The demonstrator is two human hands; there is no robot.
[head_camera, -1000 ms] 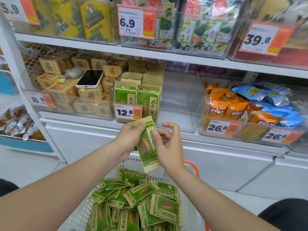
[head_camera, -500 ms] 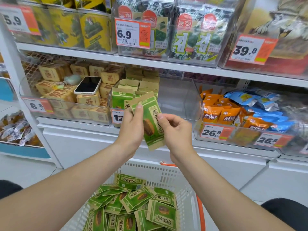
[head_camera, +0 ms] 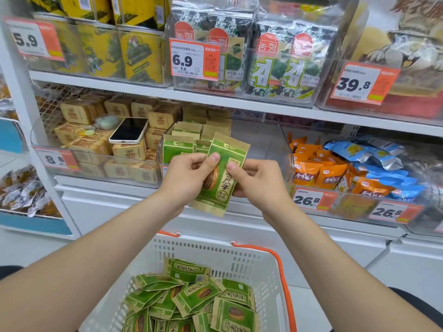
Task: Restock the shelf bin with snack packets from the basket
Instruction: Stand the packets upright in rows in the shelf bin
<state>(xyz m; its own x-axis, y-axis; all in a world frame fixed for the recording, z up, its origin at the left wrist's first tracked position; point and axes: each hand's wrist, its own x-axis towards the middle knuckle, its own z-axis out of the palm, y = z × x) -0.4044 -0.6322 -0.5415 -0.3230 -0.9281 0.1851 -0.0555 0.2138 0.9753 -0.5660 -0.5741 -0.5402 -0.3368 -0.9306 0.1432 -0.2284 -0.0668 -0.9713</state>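
Left hand (head_camera: 189,178): pinches green snack packet (head_camera: 219,173).
Right hand (head_camera: 257,180): pinches same packet.
Risk: packet may topple the shelf bin's (head_camera: 282,144) upright row.

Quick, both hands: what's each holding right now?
Left hand: pinches the green packet.
Right hand: pinches the same packet.

**Fig.** A green snack packet (head_camera: 224,188), edged in kraft brown and printed with a striped seed, is held upright and slightly tilted at frame centre, just in front of the clear shelf bin (head_camera: 263,149). Matching stocked packets (head_camera: 178,149) are stood in rows in the bin's left part. Loose packets (head_camera: 191,300) are heaped in the white, orange-handled basket (head_camera: 215,248) at lower centre.
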